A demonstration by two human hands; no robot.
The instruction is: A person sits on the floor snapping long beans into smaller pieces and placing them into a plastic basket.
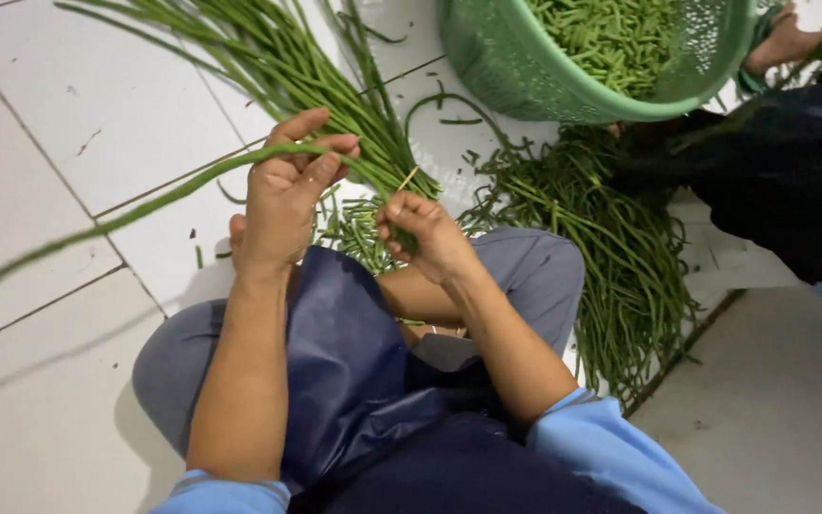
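Both hands work one long green bean (145,205): the left hand (287,195) pinches it between thumb and fingers, its length trailing off to the left over the white tiled floor (59,114), while the right hand (430,233) is closed around its near end. Loose long beans (268,57) lie ahead, cut pieces (359,238) sit just below the hands, and a green basket (506,67) of cut pieces stands beyond.

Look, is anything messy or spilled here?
A bit. Short green bean scraps lie scattered on the white tiled floor beside the green basket, outside the long bean pile. Both hands, left hand and right hand, hold one bean.
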